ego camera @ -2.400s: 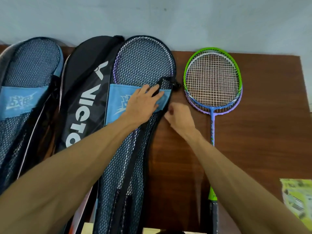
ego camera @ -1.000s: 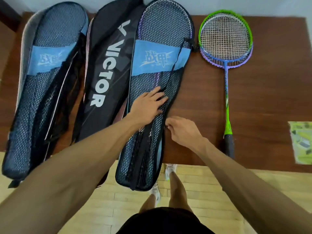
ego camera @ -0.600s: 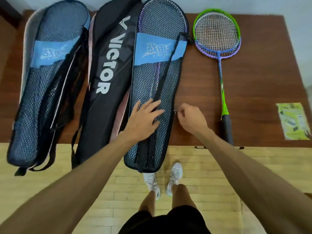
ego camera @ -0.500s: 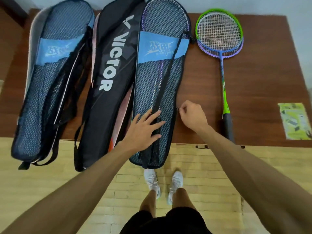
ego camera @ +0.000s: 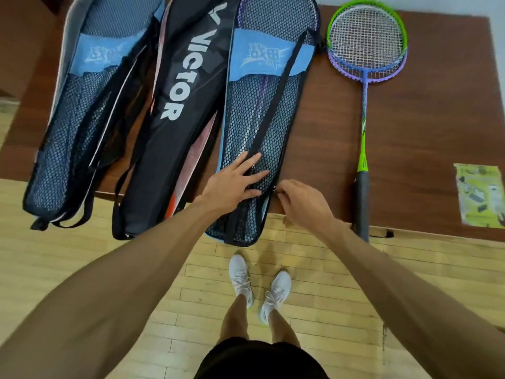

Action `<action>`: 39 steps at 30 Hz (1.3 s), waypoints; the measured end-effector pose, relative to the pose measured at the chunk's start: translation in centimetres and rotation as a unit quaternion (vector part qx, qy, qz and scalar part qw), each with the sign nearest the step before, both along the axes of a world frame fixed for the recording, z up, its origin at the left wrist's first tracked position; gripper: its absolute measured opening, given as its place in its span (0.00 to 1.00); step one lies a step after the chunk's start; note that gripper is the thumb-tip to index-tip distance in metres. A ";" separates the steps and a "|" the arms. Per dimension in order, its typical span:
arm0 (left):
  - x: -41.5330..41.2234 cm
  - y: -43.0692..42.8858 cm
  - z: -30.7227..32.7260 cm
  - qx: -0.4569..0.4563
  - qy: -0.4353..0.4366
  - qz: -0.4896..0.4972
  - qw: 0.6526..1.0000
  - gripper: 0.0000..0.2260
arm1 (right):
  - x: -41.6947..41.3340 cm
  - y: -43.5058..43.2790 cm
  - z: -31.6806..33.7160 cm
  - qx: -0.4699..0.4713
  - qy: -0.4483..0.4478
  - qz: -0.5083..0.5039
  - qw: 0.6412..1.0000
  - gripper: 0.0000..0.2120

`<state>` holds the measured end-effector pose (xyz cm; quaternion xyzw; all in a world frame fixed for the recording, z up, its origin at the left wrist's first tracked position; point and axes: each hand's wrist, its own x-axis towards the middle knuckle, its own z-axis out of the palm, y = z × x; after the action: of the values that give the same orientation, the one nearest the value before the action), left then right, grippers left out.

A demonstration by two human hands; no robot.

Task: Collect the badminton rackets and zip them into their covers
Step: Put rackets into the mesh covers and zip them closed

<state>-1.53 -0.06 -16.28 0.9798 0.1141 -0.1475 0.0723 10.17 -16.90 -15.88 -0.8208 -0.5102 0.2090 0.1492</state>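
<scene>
A blue mesh racket cover (ego camera: pixel 262 110) lies in the middle of the brown table (ego camera: pixel 426 127), with a purple racket visible through its netting. My left hand (ego camera: pixel 235 181) presses flat on the cover's lower part, fingers spread. My right hand (ego camera: pixel 297 201) pinches the small metal zipper pull (ego camera: pixel 274 189) at the cover's right edge, close to the table's front edge. To the right, a pair of uncovered rackets (ego camera: pixel 366 50), green and purple framed, lies stacked with handles toward me.
A black VICTOR cover (ego camera: pixel 177 105) and a second blue mesh cover (ego camera: pixel 90 110) lie to the left, their ends overhanging the table. A yellow-green leaflet (ego camera: pixel 479 198) sits at the right. Wooden floor and my white shoes (ego camera: pixel 259 285) are below.
My right hand has drawn the zipper pull down the cover's right edge from near its head toward the handle end. My left hand slid down the cover alongside it.
</scene>
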 end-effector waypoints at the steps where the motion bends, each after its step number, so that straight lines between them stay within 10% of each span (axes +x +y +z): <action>1: 0.1 0.0 0.1 0.002 0.003 0.002 1.000 0.25 | -0.2 -0.1 0.1 -0.011 -0.008 0.014 1.000 0.07; 9: 0.1 0.2 -0.1 0.010 0.004 -0.008 1.000 0.25 | -5.0 -3.4 -1.4 -0.080 0.029 0.168 0.982 0.10; 39: -0.4 1.7 -0.2 -0.170 -0.003 0.001 0.986 0.25 | -13.3 -1.6 0.8 -0.049 0.146 -0.130 0.979 0.10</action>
<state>-1.97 1.60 -16.48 0.9537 0.0886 -0.1613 0.2380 -3.09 -18.54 -15.08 -0.8472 -0.3605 0.3305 0.2076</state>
